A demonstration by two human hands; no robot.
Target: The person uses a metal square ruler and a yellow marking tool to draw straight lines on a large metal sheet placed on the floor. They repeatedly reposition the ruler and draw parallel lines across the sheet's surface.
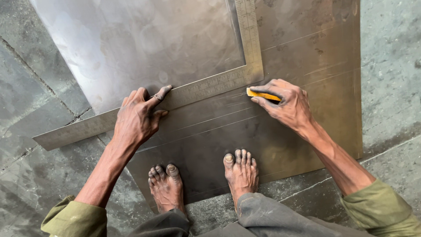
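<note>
A large metal sheet (166, 39) lies flat on the floor, faintly scratched with straight lines. A steel L-shaped square (210, 84) rests on it, one arm running left past the sheet's edge, the other running up. My left hand (138, 116) presses down on the long arm, fingers spread over its lower edge. My right hand (287, 105) pinches a small yellow marker piece (262, 94), its tip just below the corner of the square. My two bare feet (201, 180) stand on the sheet's near edge.
Grey stone floor slabs (390, 66) with joints surround the sheet on the left, right and near sides. The sheet's right edge (360, 87) runs straight up. My olive sleeves and grey trousers fill the bottom of the view.
</note>
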